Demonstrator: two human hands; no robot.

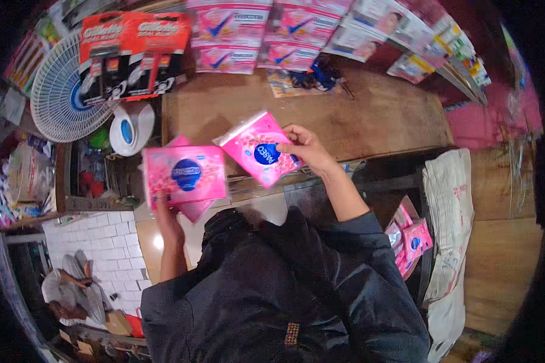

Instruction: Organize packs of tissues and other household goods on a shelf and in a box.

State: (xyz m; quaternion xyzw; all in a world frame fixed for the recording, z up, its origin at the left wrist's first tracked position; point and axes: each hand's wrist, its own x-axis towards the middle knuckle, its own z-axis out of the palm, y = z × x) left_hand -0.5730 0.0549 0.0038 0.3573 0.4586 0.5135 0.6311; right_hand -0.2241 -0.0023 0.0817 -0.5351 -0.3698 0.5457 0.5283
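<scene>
Several pink Paseo tissue packs (204, 181) lie stacked in my left hand (167, 218), whose fingers grip their near edge. The lower ones stick out at an angle beneath the top pack. My right hand (311, 149) pinches a single pink tissue pack (250, 156) at its right side, thumb on top. That pack is tilted, with a clear plastic edge at its upper left. A small gap separates it from the stack. Both hands are above the near edge of a wooden counter (218, 109).
More pink packs (415, 242) sit low at the right, beside a white woven sack (449, 218). A white fan (68, 90) and Gillette razor cards (134, 59) are at the left. Pink sachets (229, 36) hang along the far side. Another person (72, 290) sits on the tiled floor, lower left.
</scene>
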